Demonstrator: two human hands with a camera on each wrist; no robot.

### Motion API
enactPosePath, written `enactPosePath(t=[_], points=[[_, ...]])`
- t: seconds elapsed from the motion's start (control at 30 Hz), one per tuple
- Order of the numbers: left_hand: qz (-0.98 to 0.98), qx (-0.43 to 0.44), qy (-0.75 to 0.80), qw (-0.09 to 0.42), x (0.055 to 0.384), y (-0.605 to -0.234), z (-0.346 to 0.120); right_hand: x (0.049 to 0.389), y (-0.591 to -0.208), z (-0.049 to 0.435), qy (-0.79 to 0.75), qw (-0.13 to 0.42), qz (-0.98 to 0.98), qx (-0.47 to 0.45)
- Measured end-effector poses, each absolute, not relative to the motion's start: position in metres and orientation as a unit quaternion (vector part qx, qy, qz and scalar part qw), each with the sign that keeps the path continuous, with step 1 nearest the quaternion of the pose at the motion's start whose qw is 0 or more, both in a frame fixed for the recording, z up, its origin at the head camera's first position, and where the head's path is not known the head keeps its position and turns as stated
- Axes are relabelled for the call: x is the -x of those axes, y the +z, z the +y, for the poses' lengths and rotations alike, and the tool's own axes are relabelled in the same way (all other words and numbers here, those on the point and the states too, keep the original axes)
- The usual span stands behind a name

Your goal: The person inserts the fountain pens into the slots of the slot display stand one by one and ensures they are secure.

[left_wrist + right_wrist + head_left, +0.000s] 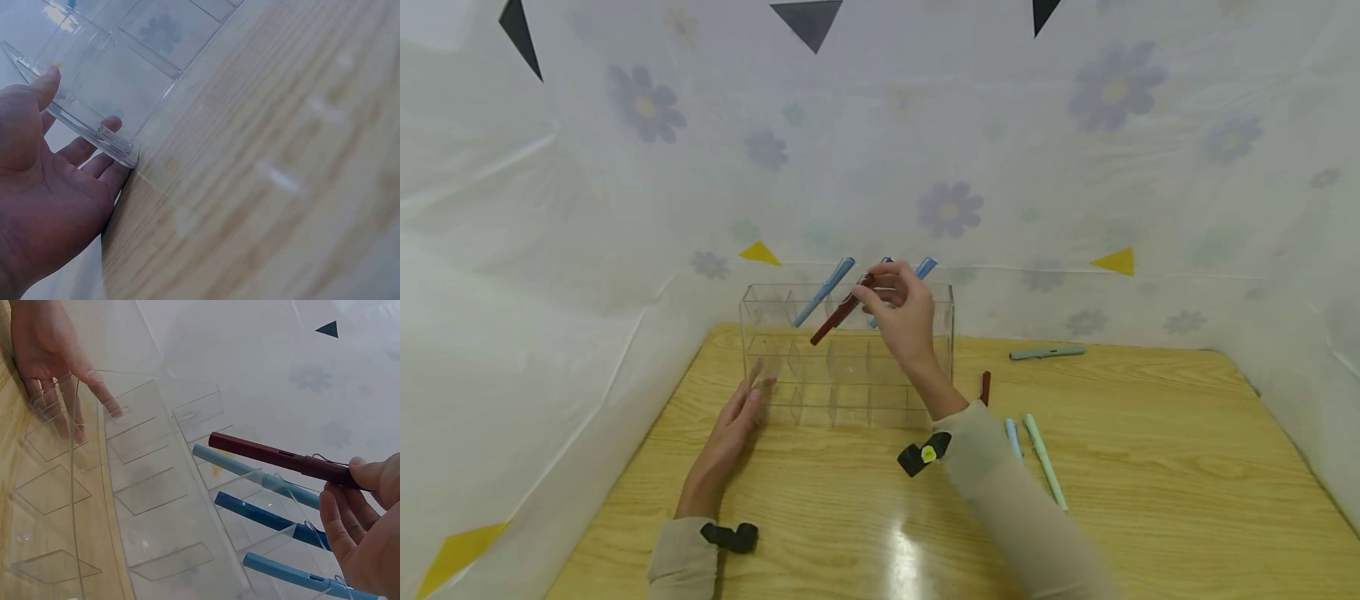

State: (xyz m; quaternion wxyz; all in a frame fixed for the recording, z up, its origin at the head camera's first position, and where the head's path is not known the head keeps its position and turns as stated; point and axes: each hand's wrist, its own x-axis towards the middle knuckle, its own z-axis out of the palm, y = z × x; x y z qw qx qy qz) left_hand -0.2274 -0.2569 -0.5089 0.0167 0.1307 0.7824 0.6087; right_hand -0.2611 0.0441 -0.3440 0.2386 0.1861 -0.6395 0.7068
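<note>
A clear acrylic pen rack (850, 364) with divided tiers stands on the table. My right hand (910, 321) pinches a dark red pen (275, 454) by its clip end, over the rack's top tier. Three pens lie slanted in that tier: a light blue pen (823, 292), a darker blue pen (269, 520) and another light blue pen (300, 575). In the head view the right hand partly covers two of them. At the rack's lower left edge, my left hand (735, 418) grips the side, thumb and fingers on either side of the acrylic (94, 134).
Right of the rack lie a grey-green pen (1047, 353), a dark red pen (985, 388) partly behind the right arm, a light blue pen (1013, 437) and a pale green pen (1046, 462). A flowered white curtain (850, 167) encloses the wooden table (820, 500).
</note>
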Motion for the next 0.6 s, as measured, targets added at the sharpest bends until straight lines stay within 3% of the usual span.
enactPosePath(t=[0.6], points=[[0.785,-0.124,0.607,0.015,0.224,-0.506,-0.254,0.276,-0.38,0.022,0.67,0.225,-0.681,-0.191]])
